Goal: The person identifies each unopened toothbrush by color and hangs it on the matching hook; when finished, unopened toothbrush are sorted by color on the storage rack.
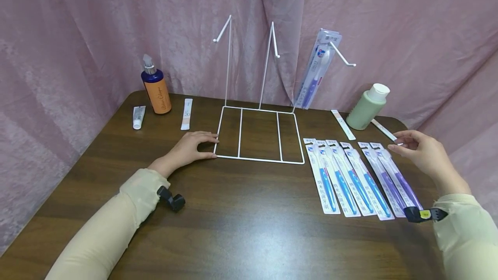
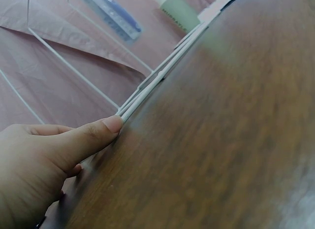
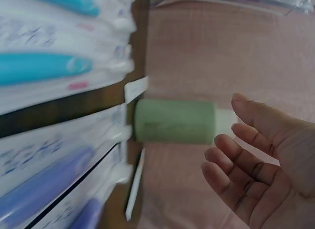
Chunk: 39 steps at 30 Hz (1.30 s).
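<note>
My left hand [image 1: 190,145] touches the front left corner of a white wire display rack [image 1: 256,159], thumb tip at the corner and fingertips at the side wire. The left wrist view shows the thumb [image 2: 93,138] against the rack's low frame. My right hand [image 1: 422,150] hovers at the right, beyond the packs, fingers loosely bent; in the right wrist view the hand [image 3: 261,165] holds nothing. Near it lie several packaged toothbrushes in a row, with blue ones [image 1: 342,180] to the left and purple ones [image 1: 397,180] to the right. Packaged purple toothbrushes [image 1: 317,70] hang from the rack's right hook.
A green bottle [image 1: 363,110] with a white cap stands at the back right, between two paper strips [image 1: 343,125]. At the back left are an orange and blue pump bottle [image 1: 157,92], a small white tube [image 1: 138,117] and another strip [image 1: 186,114]. Pink curtains [image 1: 186,25] hang behind the table.
</note>
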### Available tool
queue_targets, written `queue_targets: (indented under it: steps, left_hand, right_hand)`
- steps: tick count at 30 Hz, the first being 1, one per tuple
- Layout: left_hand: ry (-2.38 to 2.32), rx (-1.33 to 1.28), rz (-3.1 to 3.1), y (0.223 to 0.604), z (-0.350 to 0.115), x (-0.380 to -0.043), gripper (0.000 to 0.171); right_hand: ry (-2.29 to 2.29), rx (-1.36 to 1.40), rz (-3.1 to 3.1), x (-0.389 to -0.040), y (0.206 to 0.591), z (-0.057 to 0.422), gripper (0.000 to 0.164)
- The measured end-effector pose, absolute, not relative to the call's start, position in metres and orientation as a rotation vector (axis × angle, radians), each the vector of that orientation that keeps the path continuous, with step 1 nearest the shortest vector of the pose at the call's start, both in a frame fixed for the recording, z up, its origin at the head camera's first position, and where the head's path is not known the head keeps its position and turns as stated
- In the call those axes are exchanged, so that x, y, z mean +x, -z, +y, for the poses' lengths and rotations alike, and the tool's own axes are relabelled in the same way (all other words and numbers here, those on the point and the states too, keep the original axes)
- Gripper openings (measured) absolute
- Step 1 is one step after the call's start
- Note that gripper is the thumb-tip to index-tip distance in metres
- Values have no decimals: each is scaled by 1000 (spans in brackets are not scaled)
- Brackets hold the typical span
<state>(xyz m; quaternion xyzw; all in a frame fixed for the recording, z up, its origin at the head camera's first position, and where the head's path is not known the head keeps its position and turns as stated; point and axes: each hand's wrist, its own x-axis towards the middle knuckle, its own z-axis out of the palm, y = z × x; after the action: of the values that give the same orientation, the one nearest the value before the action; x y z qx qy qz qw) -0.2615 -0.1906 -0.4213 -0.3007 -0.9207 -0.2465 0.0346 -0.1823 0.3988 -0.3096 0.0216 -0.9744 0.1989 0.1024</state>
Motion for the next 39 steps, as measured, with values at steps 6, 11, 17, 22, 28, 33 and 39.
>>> queue_targets:
  steps: [6, 11, 17, 22, 28, 33, 39]
  left_hand:
    - [774, -926, -2822, 419, -191, -260, 49]
    - [778, -922, -2828, 420, -191, -261, 48]
    - [783, -926, -2820, 418, -190, -260, 49]
    - [781, -928, -2819, 419, -190, -260, 48]
    - [781, -928, -2817, 419, -191, -261, 48]
    - [780, -928, -2818, 418, -191, -261, 48]
    - [778, -933, -2816, 419, -190, -260, 49]
  right_hand:
    - [-591, 34, -2915, -175, 332, 419, 46]
    - [-589, -12, -2953, -172, 348, 431, 47]
    - [-544, -1, -3026, -169, 361, 442, 49]
    - [-515, -20, -3135, -167, 368, 447, 53]
    - [-482, -67, -3179, -168, 374, 450, 54]
    - [-452, -87, -3198, -168, 373, 448, 56]
    - [-422, -86, -3221, -170, 373, 445, 58]
